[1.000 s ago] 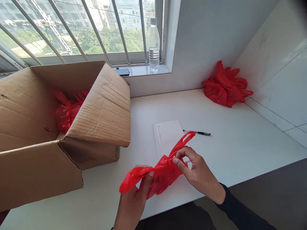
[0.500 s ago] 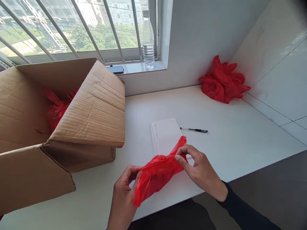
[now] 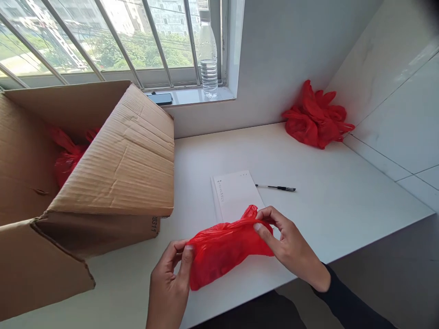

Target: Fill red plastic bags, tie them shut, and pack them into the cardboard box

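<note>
Between my two hands a thin red plastic bag (image 3: 222, 249) is stretched sideways over the front edge of the table. My left hand (image 3: 173, 272) pinches its left upper corner between thumb and fingers. At the other end, my right hand (image 3: 283, 233) pinches the bag's upper edge with thumb and forefinger. Dark shapes show faintly through the plastic, too unclear to name. Just behind the bag lies a white notebook (image 3: 236, 192), its near part hidden by the red plastic. A black pen (image 3: 277, 188) rests beside the notebook on the right.
A large open cardboard box (image 3: 116, 160) stands on the left with a red bag (image 3: 66, 164) inside. More red bags (image 3: 315, 119) lie heaped in the far right corner of the white table (image 3: 343, 183). On the windowsill are a water bottle (image 3: 208, 68) and a phone (image 3: 160, 98).
The bag has been drawn out wider and flatter. My left hand has moved left, its thumb now visible on the bag's corner. My right hand keeps its pinch. The view has shifted slightly.
</note>
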Demonstrator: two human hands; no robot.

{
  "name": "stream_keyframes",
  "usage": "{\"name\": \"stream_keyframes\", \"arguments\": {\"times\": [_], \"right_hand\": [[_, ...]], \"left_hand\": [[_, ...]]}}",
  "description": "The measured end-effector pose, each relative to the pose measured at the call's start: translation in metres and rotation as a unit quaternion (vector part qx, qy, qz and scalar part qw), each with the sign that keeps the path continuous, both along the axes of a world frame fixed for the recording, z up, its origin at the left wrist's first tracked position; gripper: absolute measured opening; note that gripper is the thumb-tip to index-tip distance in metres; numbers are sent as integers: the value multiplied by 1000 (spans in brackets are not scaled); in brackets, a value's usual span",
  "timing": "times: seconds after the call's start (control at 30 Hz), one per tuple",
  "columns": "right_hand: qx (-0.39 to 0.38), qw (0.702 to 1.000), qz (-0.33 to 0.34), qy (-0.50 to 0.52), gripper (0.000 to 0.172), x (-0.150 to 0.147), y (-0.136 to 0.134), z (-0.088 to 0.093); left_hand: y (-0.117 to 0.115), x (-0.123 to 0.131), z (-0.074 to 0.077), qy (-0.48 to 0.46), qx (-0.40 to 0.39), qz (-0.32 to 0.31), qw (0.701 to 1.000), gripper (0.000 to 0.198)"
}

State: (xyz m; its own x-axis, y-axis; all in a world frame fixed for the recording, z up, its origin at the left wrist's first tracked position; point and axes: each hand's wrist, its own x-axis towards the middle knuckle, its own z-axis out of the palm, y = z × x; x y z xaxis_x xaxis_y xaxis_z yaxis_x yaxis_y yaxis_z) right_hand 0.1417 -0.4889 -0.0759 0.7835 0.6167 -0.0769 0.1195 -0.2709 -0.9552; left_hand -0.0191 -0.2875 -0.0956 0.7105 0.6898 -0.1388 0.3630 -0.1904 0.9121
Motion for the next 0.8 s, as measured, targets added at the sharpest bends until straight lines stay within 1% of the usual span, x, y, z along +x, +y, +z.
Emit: {"name": "stream_keyframes", "arguments": {"times": [0.07, 0.13, 0.2, 0.23, 0.27, 0.33, 0.4, 0.43, 0.5, 0.53, 0.57, 0.63, 0.67, 0.7, 0.73, 0.8], "right_hand": [[16, 999, 28, 41, 10, 0, 1, 2], [24, 996, 49, 64, 13, -2, 6, 5], [23, 997, 49, 62, 17, -4, 10, 7], [23, 997, 38, 58, 19, -5, 11, 7], [23, 998, 22, 57, 22, -5, 11, 7], [24, 997, -16, 71, 26, -5, 9, 5], [27, 994, -37, 95, 27, -4, 6, 4], [31, 993, -38, 107, 27, -5, 5, 5], [44, 991, -27, 127, 24, -5, 5, 8], [47, 989, -19, 136, 23, -6, 6, 10], [47, 988, -9, 144, 23, -6, 8, 13], [48, 988, 5, 148, 25, -7, 11, 18], [54, 988, 2, 148, 25, -7, 13, 20], [66, 987, -8, 149, 26, -8, 15, 21], [82, 984, -23, 155, 29, -8, 16, 21], [114, 976, -58, 176, 31, -10, 18, 21]], "left_hand": [[-1, 3, 0, -11, 26, -23, 999, 39], [-4, 8, 3, -39, 70, -56, 995, 39], [-5, 13, 7, -54, 95, -78, 991, 29], [-4, 14, 8, -52, 92, -70, 992, 25], [-3, 14, 8, -46, 72, -50, 995, 24], [1, 13, 8, -30, 1, 1, 1000, 29], [3, 12, 9, -39, -67, 20, 997, 35], [2, 12, 10, -45, -82, 24, 995, 36], [-2, 15, 16, -55, -63, 26, 996, 40], [-4, 17, 19, -61, -39, 13, 997, 43], [-5, 19, 23, -68, -12, -13, 998, 41], [-6, 22, 28, -86, 21, -67, 994, 27], [-6, 23, 29, -92, 14, -75, 993, 19], [-5, 23, 29, -97, -12, -66, 993, 15], [-4, 22, 29, -102, -56, -42, 992, 14], [-2, 21, 26, -116, -171, 14, 978, 20]]}}
